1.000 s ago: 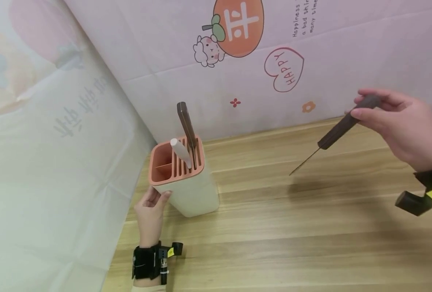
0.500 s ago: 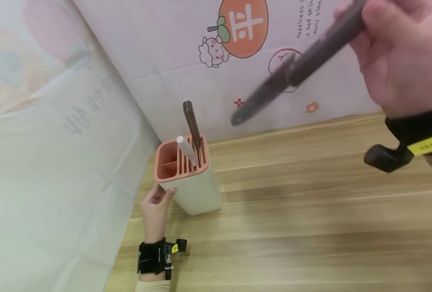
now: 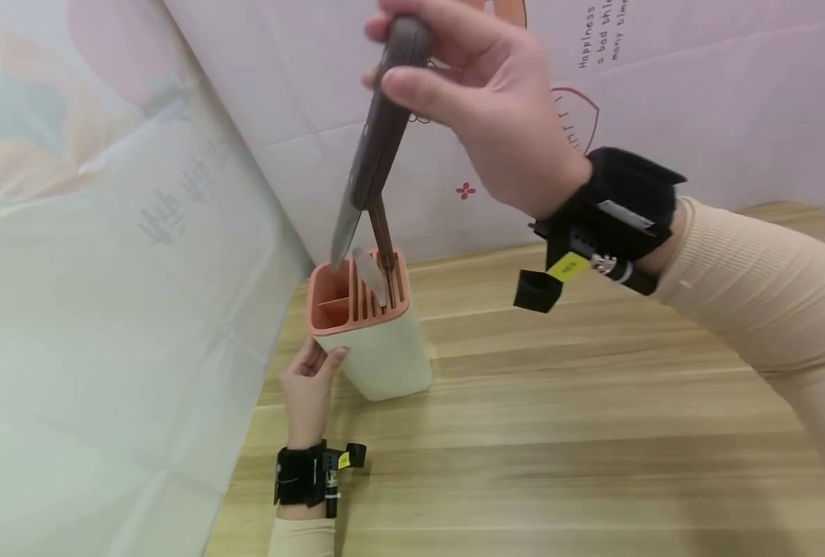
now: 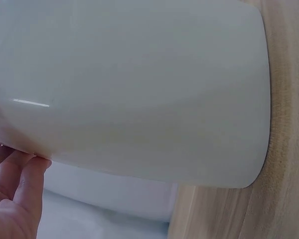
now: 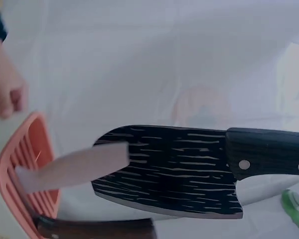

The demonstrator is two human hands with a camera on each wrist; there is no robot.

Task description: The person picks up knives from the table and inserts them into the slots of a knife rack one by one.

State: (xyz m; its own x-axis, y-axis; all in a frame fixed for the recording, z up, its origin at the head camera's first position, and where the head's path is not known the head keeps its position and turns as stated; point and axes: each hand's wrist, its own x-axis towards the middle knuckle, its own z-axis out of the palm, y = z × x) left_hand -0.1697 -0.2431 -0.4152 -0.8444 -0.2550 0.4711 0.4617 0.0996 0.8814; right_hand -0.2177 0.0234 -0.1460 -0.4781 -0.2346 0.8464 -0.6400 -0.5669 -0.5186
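My right hand (image 3: 503, 116) grips the dark handle of a cleaver (image 5: 164, 169) and holds it raised over the knife holder (image 3: 388, 360). Black with pale streaks, the blade points down and overlaps the holder's back rim in the head view. Below it, a light-handled knife (image 3: 369, 276) and a brown-handled knife (image 3: 382, 232) stand in the holder's orange slotted top. The left hand (image 3: 309, 387) holds the cream holder at its near left corner, thumb on the front, fingers round the side. In the left wrist view, those fingers (image 4: 32, 179) touch the wall's edge.
Wooden table (image 3: 559, 433) spreads to the right and front of the holder. A printed cloth (image 3: 301, 93) hangs behind it, and a pale cloth wall (image 3: 120, 348) stands close on the left. Two open compartments (image 3: 332, 309) take up the holder's left side.
My right hand has carried the cleaver from the right, up and leftward over the holder, turning the blade downward. My left hand keeps its hold on the corner.
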